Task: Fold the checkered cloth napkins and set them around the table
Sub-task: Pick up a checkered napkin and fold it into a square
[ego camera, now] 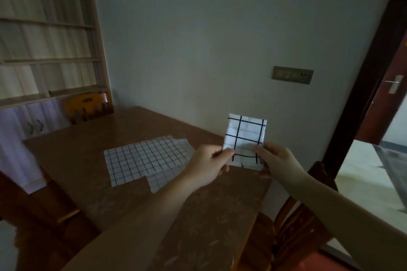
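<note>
A small folded white napkin with dark grid lines [244, 134] is held upright in the air above the right part of the brown table [88, 160]. My left hand [208, 166] pinches its lower left edge and my right hand [275, 160] pinches its lower right edge. Two unfolded checkered napkins lie flat on the table to the left of my hands: a large one [143, 159] overlapping another [163, 179] that sticks out beneath its near right side.
A wooden chair [88, 106] stands at the table's far left end; another chair [293, 226] stands by the right edge. A tall shelf unit [48, 28] fills the left. The wall with a switch panel [292, 75] is behind the table; a doorway [378, 86] opens at right.
</note>
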Tool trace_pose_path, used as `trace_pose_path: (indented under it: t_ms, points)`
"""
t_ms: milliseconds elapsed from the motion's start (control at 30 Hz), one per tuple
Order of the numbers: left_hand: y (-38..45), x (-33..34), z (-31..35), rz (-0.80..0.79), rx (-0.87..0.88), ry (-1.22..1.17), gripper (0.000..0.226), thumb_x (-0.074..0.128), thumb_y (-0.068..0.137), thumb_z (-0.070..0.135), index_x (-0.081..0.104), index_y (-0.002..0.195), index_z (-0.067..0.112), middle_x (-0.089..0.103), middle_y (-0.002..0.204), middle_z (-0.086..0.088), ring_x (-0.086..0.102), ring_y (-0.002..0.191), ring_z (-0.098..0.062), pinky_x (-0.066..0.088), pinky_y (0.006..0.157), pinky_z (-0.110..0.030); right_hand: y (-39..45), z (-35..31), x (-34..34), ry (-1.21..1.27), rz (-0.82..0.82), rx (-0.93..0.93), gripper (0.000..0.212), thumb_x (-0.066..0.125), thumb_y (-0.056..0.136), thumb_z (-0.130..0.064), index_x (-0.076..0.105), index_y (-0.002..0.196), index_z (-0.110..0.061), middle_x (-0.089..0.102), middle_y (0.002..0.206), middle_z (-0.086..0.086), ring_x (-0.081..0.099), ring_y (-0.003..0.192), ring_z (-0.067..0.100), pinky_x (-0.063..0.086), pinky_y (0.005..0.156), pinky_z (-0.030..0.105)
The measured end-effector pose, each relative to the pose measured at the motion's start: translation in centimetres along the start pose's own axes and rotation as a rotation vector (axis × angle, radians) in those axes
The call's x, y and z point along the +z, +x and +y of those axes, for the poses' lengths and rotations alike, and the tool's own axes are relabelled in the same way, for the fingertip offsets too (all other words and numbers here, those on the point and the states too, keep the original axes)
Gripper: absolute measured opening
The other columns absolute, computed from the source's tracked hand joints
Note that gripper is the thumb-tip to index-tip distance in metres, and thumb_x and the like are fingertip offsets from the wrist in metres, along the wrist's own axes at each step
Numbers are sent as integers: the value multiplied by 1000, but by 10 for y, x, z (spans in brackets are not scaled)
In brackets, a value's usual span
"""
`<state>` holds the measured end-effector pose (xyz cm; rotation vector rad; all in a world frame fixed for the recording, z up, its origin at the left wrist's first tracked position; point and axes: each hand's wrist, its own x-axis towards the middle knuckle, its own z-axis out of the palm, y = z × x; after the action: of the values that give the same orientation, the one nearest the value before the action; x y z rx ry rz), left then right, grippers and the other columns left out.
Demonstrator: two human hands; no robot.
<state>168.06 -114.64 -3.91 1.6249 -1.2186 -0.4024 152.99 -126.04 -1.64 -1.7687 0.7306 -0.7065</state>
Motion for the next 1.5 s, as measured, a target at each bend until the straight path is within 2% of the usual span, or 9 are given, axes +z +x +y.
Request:
trace_pose_path:
  t_ms: [233, 333, 467, 667, 867, 1033, 1267, 1400, 1500]
  points:
    - [-24, 71, 27, 50, -142, -41, 39, 52, 97, 38, 63, 70, 12, 61, 57, 6, 54, 51, -8, 44, 59, -25, -31, 38, -60, -61, -148, -17, 11, 63, 92, -19, 69, 99, -15, 74, 86, 6, 68, 63, 17, 59, 69, 37]
    - [-32, 113, 39, 3, -227, -16, 29, 50, 95, 49, 66, 95, 25, 63, 77, 6, 58, 69, -6, 44, 69, -24, -45, 58, -100, -95, -238, 13, 9, 62, 93, -18, 70, 96, -22, 73, 78, -1, 65, 59, 11, 56, 60, 26]
    - [-27, 154, 45, 173, -356, -88, 49, 59, 91, 46, 51, 134, 22, 57, 116, 9, 56, 106, -11, 44, 91, -28, -53, 85, -149, -213, -406, 57, 10, 60, 94, -18, 68, 99, -17, 71, 77, 1, 61, 59, 9, 48, 55, 21]
    - [-18, 183, 37, 103, -473, -222, 13, 64, 90, 31, 68, 96, 20, 66, 76, 2, 64, 72, -13, 50, 77, -33, -39, 112, -189, -230, -448, 127, 12, 56, 96, -17, 67, 101, -15, 68, 75, 0, 61, 63, 9, 49, 55, 19]
    - [4, 195, 4, 85, -541, -263, 11, 64, 89, 29, 70, 92, 20, 66, 79, 3, 62, 78, -15, 52, 79, -33, 3, 154, -187, -295, -420, 183, 13, 55, 95, -17, 67, 98, -14, 67, 72, 9, 61, 67, 19, 49, 61, 28]
    - [33, 196, -46, -59, -538, -180, 15, 66, 89, 31, 70, 93, 18, 68, 81, 4, 61, 67, -5, 48, 65, -21, 52, 184, -183, -416, -386, 230, 14, 56, 94, -19, 67, 96, -11, 63, 62, 7, 57, 60, 18, 46, 58, 29]
    - [82, 208, -109, -230, -602, -398, 14, 71, 86, 26, 72, 94, 14, 67, 76, 5, 61, 71, -8, 50, 73, -26, 127, 202, -167, -105, -243, 493, 5, 61, 91, -8, 66, 91, -6, 68, 103, 20, 67, 87, 26, 58, 77, 42]
    - [105, 212, -129, -124, -596, -368, 12, 70, 86, 30, 72, 87, 18, 59, 62, 9, 58, 60, -5, 49, 67, -23, 163, 213, -155, -262, -401, 446, 10, 61, 93, -16, 69, 90, -10, 71, 96, 14, 70, 89, 27, 60, 79, 41]
    - [122, 217, -145, 35, -656, -486, 12, 70, 87, 28, 72, 92, 18, 61, 65, 9, 58, 59, -4, 50, 70, -25, 193, 232, -151, -28, -402, 572, 23, 71, 85, -21, 67, 106, -14, 67, 113, 16, 67, 103, 34, 58, 82, 50]
